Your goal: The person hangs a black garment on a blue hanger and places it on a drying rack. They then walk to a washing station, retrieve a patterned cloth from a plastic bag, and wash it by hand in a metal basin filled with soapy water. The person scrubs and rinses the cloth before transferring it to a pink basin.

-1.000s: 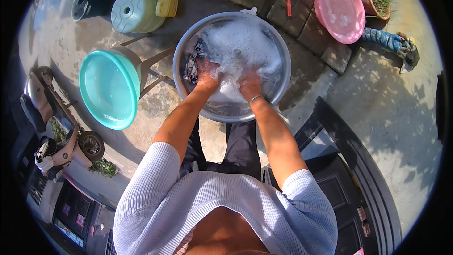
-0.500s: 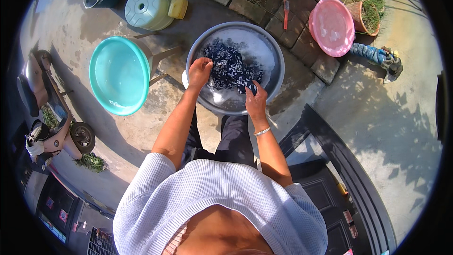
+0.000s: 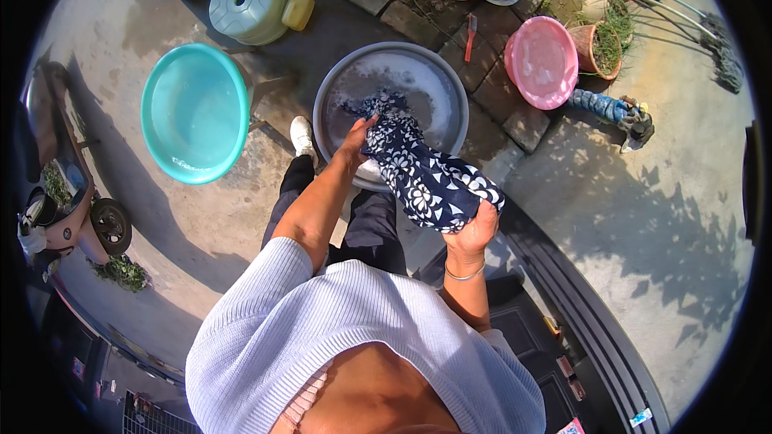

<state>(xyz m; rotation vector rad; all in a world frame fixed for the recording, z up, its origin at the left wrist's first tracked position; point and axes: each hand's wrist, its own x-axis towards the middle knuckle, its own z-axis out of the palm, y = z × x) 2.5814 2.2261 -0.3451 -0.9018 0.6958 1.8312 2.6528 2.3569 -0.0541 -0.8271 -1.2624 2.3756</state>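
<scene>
Altogether, three basins are seen: one grey basin [image 3: 438, 80], one teal basin [image 3: 193, 112], one pink basin [image 3: 540, 61]. One blue flowered cloth [image 3: 422, 173] is held stretched above the grey basin's near rim, gripped by the left hand [image 3: 356, 141] and clenched in the right hand [image 3: 474, 229].

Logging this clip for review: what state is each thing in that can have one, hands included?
Patterned cloth: wet-looking, stretched between both hands, lower end over the basin.
Metal basin: upright, holds sudsy water.
Teal basin: upright, seems to hold clear water.
Pink basin: upright, wet inside.
Left hand: closed on the cloth.
Right hand: closed on the cloth's other end.
Yellow jug: upright, capped.
</scene>
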